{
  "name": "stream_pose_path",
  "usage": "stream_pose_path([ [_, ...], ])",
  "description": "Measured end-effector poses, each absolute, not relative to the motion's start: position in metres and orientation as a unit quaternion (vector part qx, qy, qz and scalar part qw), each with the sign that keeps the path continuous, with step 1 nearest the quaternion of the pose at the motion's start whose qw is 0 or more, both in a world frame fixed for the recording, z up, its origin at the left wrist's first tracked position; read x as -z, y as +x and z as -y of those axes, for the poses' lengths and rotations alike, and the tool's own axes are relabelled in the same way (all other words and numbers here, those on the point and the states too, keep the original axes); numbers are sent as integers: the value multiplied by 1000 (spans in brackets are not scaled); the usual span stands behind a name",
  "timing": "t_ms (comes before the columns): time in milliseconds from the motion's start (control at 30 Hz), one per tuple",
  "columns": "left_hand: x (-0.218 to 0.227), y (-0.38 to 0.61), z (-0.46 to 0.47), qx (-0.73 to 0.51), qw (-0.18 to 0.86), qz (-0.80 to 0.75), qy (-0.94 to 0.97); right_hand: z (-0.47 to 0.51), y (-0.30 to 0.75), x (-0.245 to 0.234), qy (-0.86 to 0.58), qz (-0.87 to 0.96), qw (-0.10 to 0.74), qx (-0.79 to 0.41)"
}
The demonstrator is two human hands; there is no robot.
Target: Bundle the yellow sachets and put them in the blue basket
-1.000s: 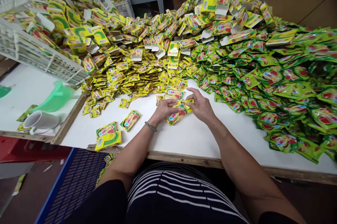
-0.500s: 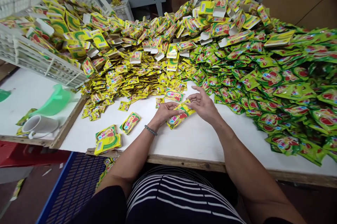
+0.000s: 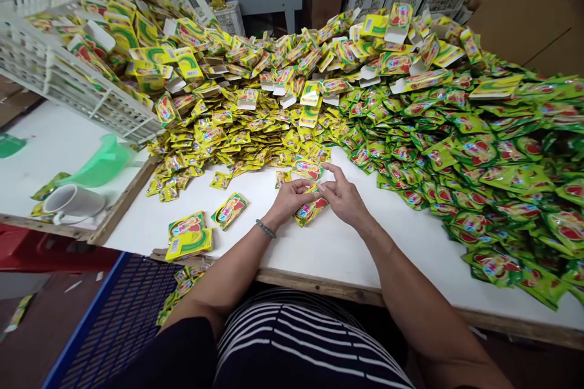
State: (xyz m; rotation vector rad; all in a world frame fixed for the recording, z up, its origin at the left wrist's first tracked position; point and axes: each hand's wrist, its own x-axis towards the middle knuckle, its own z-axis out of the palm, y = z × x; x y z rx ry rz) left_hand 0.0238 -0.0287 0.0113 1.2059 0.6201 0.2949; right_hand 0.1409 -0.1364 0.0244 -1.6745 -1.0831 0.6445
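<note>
Over the white tabletop, my left hand (image 3: 289, 203), with a beaded bracelet at the wrist, is closed on a small yellow and green printed box (image 3: 311, 211). My right hand (image 3: 343, 199) pinches the upper end of the same box, its index finger lifted away. The fingers partly hide the box's end, so I cannot tell how its flap lies. Just beyond my hands lies another printed box (image 3: 307, 168), with a small yellow sachet (image 3: 282, 178) beside it. Farther left on the table are a single box (image 3: 230, 210) and a pair of overlapping boxes (image 3: 189, 244).
Small yellow sachets (image 3: 228, 139) are heaped ahead, with open boxes (image 3: 310, 94) above them. Green packets (image 3: 493, 176) pile up on the right. At left are a white crate (image 3: 98, 106), a green scoop (image 3: 103, 164) and a white mug (image 3: 75, 203). A blue crate (image 3: 104, 322) stands below the table edge.
My right hand has drawn in closer to my left at the upper end of the box, and the box now shows less between them. The camera view has shifted slightly.
</note>
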Motion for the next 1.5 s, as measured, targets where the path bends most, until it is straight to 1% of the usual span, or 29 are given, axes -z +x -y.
stream_pose_path([
  [67, -11, 26, 29, -172, 750, -278, 574, 137, 143, -24, -698, 424, 531, -226],
  [167, -15, 28, 29, -238, 728, -277, 580, 137, 147, -20, -710, 356, 598, -104],
  [200, -16, 28, 29, -257, 728, -276, 573, 137, 148, -18, -707, 345, 610, -91],
  [233, -18, 28, 29, -272, 730, -273, 565, 136, 147, -15, -699, 345, 617, -108],
  [300, -20, 26, 29, -277, 742, -265, 551, 133, 144, -10, -672, 358, 616, -201],
  [367, -21, 22, 28, -253, 759, -258, 542, 131, 139, -5, -646, 367, 608, -279],
  [433, -20, 20, 26, -220, 773, -255, 537, 131, 136, -2, -643, 378, 591, -306],
  [533, -18, 19, 25, -198, 780, -255, 536, 131, 138, 1, -658, 386, 569, -306],
  [667, -19, 22, 26, -220, 785, -257, 518, 129, 144, 1, -651, 334, 622, -281],
  [800, -22, 22, 27, -218, 783, -273, 515, 129, 148, -4, -604, 336, 648, -321],
  [900, -24, 20, 28, -211, 774, -280, 527, 131, 147, -8, -603, 342, 650, -311],
  [1033, -21, 20, 30, -195, 765, -287, 542, 132, 143, -9, -641, 321, 630, -299],
  [1200, -19, 22, 30, -182, 767, -293, 541, 128, 146, -5, -605, 226, 663, -378],
  [1300, -18, 22, 29, -173, 768, -284, 547, 128, 149, -2, -601, 206, 667, -389],
  [1500, -17, 19, 29, -196, 758, -269, 561, 134, 147, -2, -608, 274, 656, -354],
])
